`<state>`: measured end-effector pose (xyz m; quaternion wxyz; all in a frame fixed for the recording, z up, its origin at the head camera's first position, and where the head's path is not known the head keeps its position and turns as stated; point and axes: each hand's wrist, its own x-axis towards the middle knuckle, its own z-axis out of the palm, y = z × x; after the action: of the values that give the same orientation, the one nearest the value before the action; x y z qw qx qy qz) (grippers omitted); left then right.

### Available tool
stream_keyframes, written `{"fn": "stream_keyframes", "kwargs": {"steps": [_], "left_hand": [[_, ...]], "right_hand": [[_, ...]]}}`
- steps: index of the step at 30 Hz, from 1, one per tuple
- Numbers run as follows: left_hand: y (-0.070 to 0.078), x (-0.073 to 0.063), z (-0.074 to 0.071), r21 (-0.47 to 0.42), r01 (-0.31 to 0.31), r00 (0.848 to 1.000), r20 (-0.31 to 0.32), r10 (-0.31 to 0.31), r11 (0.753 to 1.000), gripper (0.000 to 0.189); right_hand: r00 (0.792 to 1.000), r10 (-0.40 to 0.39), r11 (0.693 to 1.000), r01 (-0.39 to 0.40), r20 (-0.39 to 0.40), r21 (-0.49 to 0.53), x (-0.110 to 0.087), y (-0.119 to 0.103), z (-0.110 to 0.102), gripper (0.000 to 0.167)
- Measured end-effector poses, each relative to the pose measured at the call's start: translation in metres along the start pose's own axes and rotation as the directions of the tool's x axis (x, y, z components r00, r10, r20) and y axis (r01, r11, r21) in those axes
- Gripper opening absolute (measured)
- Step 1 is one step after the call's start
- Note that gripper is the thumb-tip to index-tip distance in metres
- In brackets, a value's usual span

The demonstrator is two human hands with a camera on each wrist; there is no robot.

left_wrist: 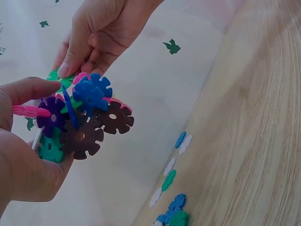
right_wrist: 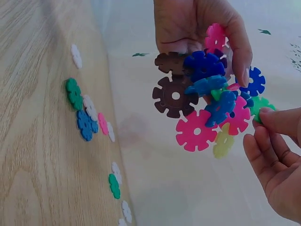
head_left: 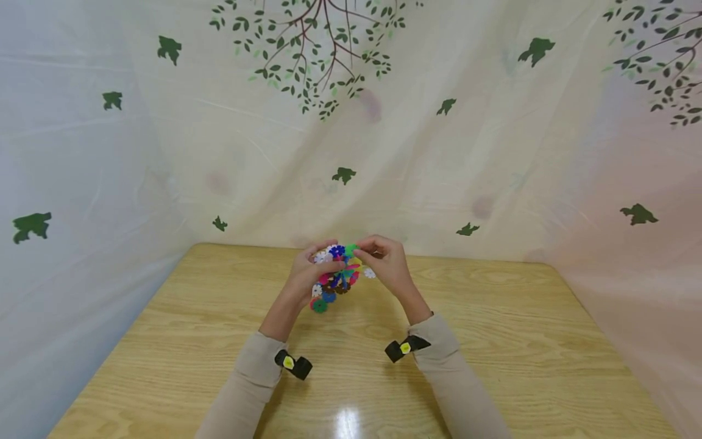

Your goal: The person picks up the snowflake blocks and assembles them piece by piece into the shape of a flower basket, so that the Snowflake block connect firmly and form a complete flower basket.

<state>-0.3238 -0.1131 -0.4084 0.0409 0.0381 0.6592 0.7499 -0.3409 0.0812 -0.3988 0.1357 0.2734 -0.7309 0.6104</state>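
A cluster of interlocking snowflake discs [right_wrist: 203,65] hangs above the far part of the table. It joins brown, blue, pink, purple and green pieces edge to edge. My left hand [head_left: 303,273] grips the cluster from the left side, thumb laid across it in the left wrist view. At its far right edge, my right hand [head_left: 388,263] pinches a light green disc [right_wrist: 259,104] between thumb and fingers. That green disc sits beside a dark blue disc [right_wrist: 255,82]. A pink disc [right_wrist: 187,136] and a yellow disc [right_wrist: 225,144] stick out low in the right wrist view.
On the wooden table [head_left: 493,353], several loose discs lie near the far edge, among them a green one [right_wrist: 74,94], a blue one [right_wrist: 84,126] and a white one [right_wrist: 76,55]. A pale cloth [head_left: 428,164] with leaf prints hangs behind and at both sides.
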Motion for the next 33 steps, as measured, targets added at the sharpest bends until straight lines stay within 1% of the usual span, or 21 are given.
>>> {"fn": "stream_keyframes", "kwargs": {"steps": [5,7,8,10,13,16,19,21,24,27,31,33], "left_hand": [[0.003,-0.001,-0.001,0.045,-0.023,1.0,-0.008,0.023,0.999,0.058],[0.004,-0.001,-0.002,0.05,-0.034,0.999,-0.007,0.035,0.998,0.058],[0.004,-0.001,-0.002,0.041,-0.035,0.999,0.001,0.035,0.999,0.059],[0.003,0.001,-0.002,0.017,-0.027,0.999,0.036,0.027,0.999,0.061],[0.002,0.003,-0.004,-0.009,0.03,0.995,0.098,-0.028,1.0,0.063],[0.001,0.003,-0.006,-0.014,0.101,0.982,0.159,-0.097,0.995,0.064],[-0.001,0.002,-0.005,-0.003,0.143,0.969,0.203,-0.139,0.99,0.062],[-0.003,0.002,-0.004,0.007,0.162,0.964,0.213,-0.159,0.987,0.061],[-0.006,0.002,0.0,0.043,0.173,0.964,0.199,-0.179,0.984,0.061],[-0.009,0.002,0.004,0.095,0.168,0.966,0.18,-0.183,0.981,0.065],[-0.01,0.0,0.006,0.161,0.137,0.976,0.146,-0.161,0.977,0.069],[-0.01,-0.001,0.005,0.185,0.121,0.983,0.116,-0.144,0.975,0.069]], "right_hand": [[1.0,-0.001,1.0,0.002,0.02,-0.008,-0.004,-0.024,0.001,0.011],[1.0,-0.01,1.0,0.01,0.022,-0.003,-0.006,-0.032,0.001,0.011],[1.0,-0.008,1.0,0.008,0.018,0.0,-0.006,-0.032,0.0,0.011],[1.0,0.0,1.0,0.0,0.01,-0.005,-0.004,-0.026,0.0,0.012],[1.0,0.017,1.0,-0.017,-0.002,-0.024,-0.002,-0.013,-0.002,0.014],[1.0,0.019,0.999,-0.02,-0.006,-0.045,0.0,-0.003,-0.004,0.017],[1.0,0.018,0.998,-0.017,0.009,-0.067,0.0,0.0,-0.006,0.018],[0.999,0.021,0.996,-0.019,0.033,-0.082,-0.001,0.002,-0.006,0.018],[0.996,0.024,0.994,-0.014,0.085,-0.112,-0.001,0.002,-0.004,0.017],[0.989,0.025,0.992,-0.007,0.146,-0.125,-0.002,0.001,-0.002,0.017],[0.976,0.043,0.991,-0.014,0.216,-0.134,-0.001,-0.003,-0.001,0.02],[0.974,0.056,0.989,-0.025,0.218,-0.145,0.0,-0.002,-0.004,0.023]]}}
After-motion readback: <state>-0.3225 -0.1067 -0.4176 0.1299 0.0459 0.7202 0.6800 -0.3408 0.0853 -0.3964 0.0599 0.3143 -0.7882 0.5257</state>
